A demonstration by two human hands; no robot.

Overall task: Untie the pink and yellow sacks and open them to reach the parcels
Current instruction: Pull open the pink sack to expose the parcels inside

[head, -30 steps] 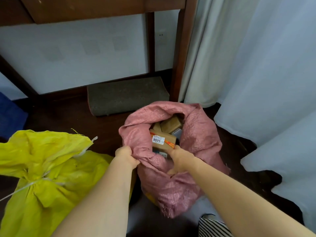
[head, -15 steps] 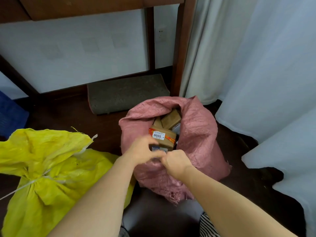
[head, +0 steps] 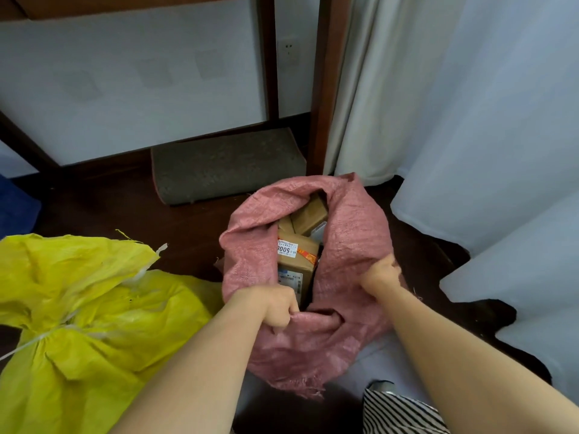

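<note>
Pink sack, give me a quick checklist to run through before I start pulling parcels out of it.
1. Pink sack untied, mouth open: ok.
2. Left hand grips the near rim: ok.
3. Right hand grips the right side: ok.
4. Parcels visible and reachable: ok.
5. A free hand to lift them: not ok, both hold fabric.
6. Yellow sack untied: not ok, string tied round its neck.

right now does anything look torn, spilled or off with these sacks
Nothing spilled. The pink sack has a frayed, ragged edge at its folded-down mouth near the floor. The left hand and right hand grip its rim, boxes showing inside. The yellow sack is still tied with white string.
</note>
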